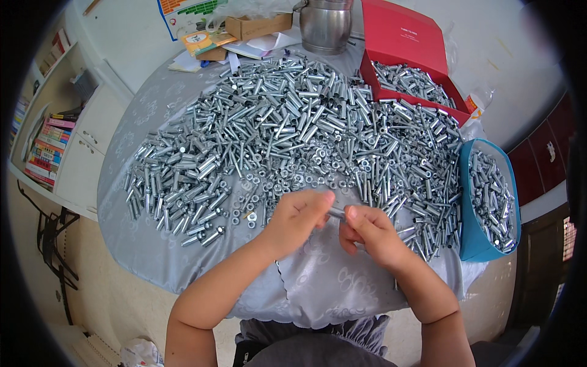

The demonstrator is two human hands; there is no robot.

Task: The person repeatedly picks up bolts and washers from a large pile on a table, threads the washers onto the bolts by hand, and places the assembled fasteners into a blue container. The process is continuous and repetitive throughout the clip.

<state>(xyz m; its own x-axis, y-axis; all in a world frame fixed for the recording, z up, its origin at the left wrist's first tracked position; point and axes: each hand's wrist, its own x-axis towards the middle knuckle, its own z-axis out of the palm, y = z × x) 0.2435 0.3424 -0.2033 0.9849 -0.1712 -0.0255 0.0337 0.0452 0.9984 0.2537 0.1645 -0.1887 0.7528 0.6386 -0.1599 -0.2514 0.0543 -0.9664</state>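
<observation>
In front of me both hands meet over a small silver metal anchor bolt (336, 213), its ends covered by fingers. My right hand (373, 235) pinches it between thumb and forefinger. My left hand (295, 221) is closed at its other end, with the fingertips partly hidden. Just beyond the hands lie loose nuts and washers (315, 180), at the near edge of a big heap of metal sleeves and bolts (287, 110). To the left, assembled anchor bolts (195, 208) with nuts on them lie in a spread group.
A grey patterned cloth (147, 244) covers the round table. An open red box (400, 95) and a blue bin (477, 238), both filled with metal parts, stand on the right. At the back are a steel pitcher (324, 27), a cardboard box (258, 25) and papers.
</observation>
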